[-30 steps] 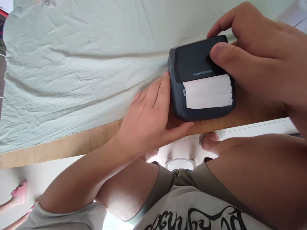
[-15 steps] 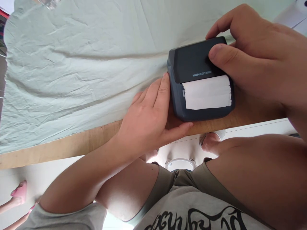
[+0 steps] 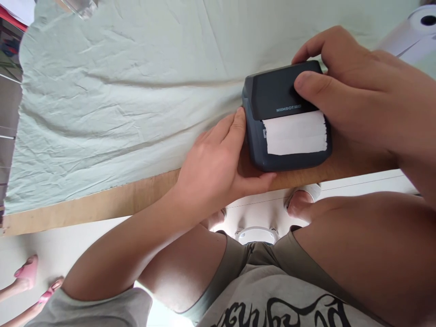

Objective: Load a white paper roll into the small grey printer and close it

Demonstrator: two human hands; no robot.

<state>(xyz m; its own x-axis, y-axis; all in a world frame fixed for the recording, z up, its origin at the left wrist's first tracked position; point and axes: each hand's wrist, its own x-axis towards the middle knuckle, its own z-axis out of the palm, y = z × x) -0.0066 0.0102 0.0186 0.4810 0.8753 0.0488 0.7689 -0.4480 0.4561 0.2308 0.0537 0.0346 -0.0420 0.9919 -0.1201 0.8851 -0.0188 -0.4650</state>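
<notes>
A dark label printer [image 3: 289,86] marked NIIMBOT sits at the table's front edge, with a white paper strip [image 3: 295,134] sticking out of its slot and lying over its front. My right hand [image 3: 354,86] grips the printer's right side, thumb on the lid and index finger behind the back edge. The other right fingers are hidden. Against the printer's left side rests my left hand [image 3: 214,156], its fingers stretched out and its thumb reaching along below the front edge.
A pale green wrinkled cloth [image 3: 136,86] covers most of the wooden table [image 3: 102,200]. A white paper roll [image 3: 413,34] lies at the far right. Clear plastic [image 3: 81,7] is at the back left. Another person's feet in pink slippers [image 3: 27,272] show on the floor at left.
The view has shifted slightly, so more of the paper roll and clear plastic shows. Both hands keep their places on the printer, and the paper strip looks the same.
</notes>
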